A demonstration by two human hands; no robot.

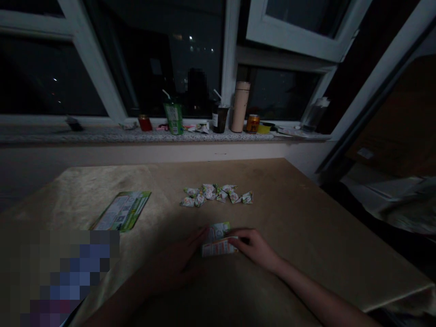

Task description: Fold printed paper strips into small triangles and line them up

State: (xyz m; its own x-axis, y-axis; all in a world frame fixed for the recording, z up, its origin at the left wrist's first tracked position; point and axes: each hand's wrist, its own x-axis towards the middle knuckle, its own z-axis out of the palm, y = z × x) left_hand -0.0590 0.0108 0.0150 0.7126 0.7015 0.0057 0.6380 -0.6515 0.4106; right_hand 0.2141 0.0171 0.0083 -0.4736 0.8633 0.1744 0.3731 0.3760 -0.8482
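"Where's the folded paper (220, 247)?"

"On the table (306, 218). The right hand (259, 249) pinches its right end, finger and thumb."

"And the left hand (180, 255)?"

"Its fingers are at the other end. It's dark, so I can't tell if that grip is closed."

"What's behind?"

"Little twisted papers (209, 191)."

I'm watching a small printed sheet (218, 248) lying creased on the worktop (289, 213), its pale front panel showing reddish lines of print. Behind the crease, its other panel is showing white and green. It is resting between the left hand (175, 261) and the right hand (257, 249), which is gripping its right end.
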